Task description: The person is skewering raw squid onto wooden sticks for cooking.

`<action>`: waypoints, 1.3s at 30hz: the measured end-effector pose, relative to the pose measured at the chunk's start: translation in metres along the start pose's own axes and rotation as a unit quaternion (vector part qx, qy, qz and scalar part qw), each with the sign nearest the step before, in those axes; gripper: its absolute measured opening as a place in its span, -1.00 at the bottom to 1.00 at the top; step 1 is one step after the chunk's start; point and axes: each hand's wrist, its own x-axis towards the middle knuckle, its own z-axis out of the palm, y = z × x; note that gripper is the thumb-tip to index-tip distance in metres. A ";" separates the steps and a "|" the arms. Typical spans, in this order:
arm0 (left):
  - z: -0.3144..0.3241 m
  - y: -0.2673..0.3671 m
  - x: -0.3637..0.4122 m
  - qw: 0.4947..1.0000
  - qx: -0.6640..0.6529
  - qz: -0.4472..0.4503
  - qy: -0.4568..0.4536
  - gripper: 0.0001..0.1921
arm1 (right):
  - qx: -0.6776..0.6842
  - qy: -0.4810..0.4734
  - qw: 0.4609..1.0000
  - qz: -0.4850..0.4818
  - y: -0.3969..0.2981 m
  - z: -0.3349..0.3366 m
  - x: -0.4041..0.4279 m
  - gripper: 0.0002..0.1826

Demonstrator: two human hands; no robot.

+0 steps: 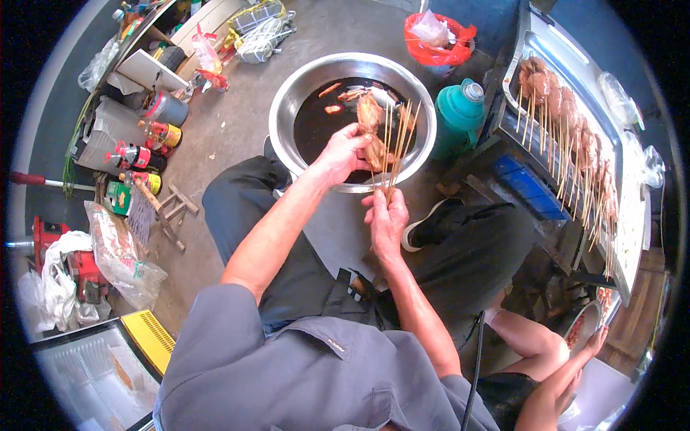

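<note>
A wide metal basin [281,116] stands on the floor between my knees, holding dark liquid [315,137] with several pieces of meat afloat. My left hand [345,153] pinches a brown, flattened piece of meat [370,114] above the liquid. At the basin's near rim, my right hand [388,218] grips a bunch of several thin bamboo skewers [400,145], points upward. Their upper ends pass beside the meat; whether one pierces it I cannot tell. Another brown piece [406,117] shows behind the skewers, partly hidden.
A teal thermos flask [458,116] and a bin with a red bag [439,54] stand beyond the basin. At right, skewered meat [566,113] lines a metal tray [509,81]. A co-worker's hand [595,342] touches a bowl [590,318]. Bottles [141,156] and a wooden stool [175,207] sit left.
</note>
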 end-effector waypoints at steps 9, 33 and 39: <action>-0.024 0.032 0.004 0.992 -0.025 0.125 0.025 -0.56 | 0.006 -0.031 0.997 0.071 0.002 -0.007 -0.009 -0.79; -0.040 0.042 0.013 0.971 -0.066 0.184 0.138 -0.67 | -0.111 -0.050 0.993 0.009 0.009 -0.011 -0.012 -0.85; -0.046 0.041 0.014 0.974 -0.058 0.179 0.125 -0.76 | -0.087 -0.063 0.994 0.028 0.005 -0.011 -0.012 -0.86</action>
